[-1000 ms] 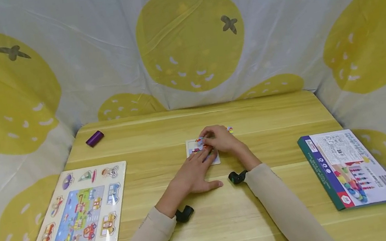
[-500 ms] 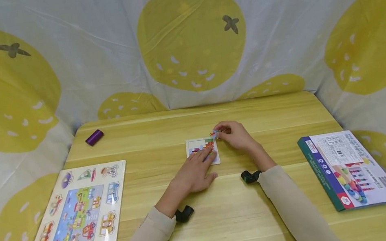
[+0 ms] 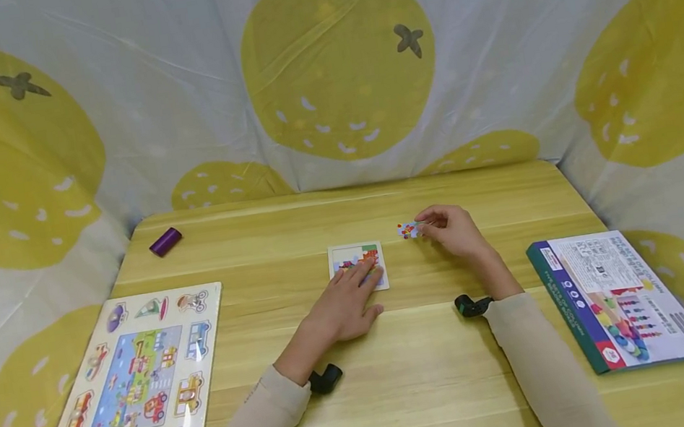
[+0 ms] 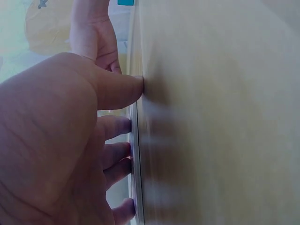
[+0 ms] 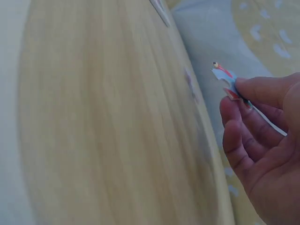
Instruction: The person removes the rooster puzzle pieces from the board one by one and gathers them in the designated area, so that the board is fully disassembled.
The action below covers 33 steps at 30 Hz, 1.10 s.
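A small framed jigsaw puzzle [image 3: 354, 252] with a pale border lies mid-table, partly filled with a colourful picture. My left hand [image 3: 344, 304] rests across its lower part, fingers spread, hiding some of the picture. In the left wrist view, that hand's fingertips [image 4: 123, 125] meet the thin board edge. To the right of the puzzle, my right hand [image 3: 454, 230] pinches a jigsaw piece [image 5: 227, 79] between thumb and fingers. Blue, white and red show on this piece in the right wrist view, above the table. Colourful jigsaw pieces [image 3: 408, 230] appear at the right fingertips in the head view.
A large wooden knob puzzle [image 3: 206, 320] with vehicle pictures lies at left. A purple cylinder [image 3: 165, 242] lies at the back left. At right is a flat boxed set [image 3: 623, 298] with a green side. Patterned cloth [image 3: 171, 121] hangs around the wooden table [image 3: 394, 396].
My right hand has moved right, away from the puzzle, uncovering its upper part and carrying a jigsaw piece. The left hand stays on the puzzle, nearly still.
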Available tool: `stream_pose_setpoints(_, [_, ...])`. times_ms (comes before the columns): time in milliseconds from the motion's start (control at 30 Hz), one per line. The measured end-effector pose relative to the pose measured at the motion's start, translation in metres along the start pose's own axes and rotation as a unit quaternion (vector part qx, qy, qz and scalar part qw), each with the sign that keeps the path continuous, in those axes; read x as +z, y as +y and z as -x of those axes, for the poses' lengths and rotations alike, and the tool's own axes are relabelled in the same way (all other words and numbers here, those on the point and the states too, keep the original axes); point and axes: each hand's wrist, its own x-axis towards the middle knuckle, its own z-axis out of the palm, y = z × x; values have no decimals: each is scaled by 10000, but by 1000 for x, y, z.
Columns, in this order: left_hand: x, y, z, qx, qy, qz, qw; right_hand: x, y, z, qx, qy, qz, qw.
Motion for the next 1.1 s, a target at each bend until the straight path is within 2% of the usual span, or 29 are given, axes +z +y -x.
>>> stream_pose_setpoints(267, [2,-1,-1,38,76,-14,10000,-18,12,-1,331,193,196,9991])
stream_pose_setpoints(467, [2,0,0,0,138,156,9998,-20,18,-3,398,202,391,9982])
stream_pose_setpoints(700, [3,3,-1,9,333,276,9991,-18,20,-7,405,274,896,9948])
stream_pose_setpoints(900, [5,4,-3,-9,441,105,9990,-16,19,-8,357,217,1166,9923])
stream_pose_setpoints(1100, [6,4,-3,41,552,-295,9980,-16,17,-6,480,234,942,9941])
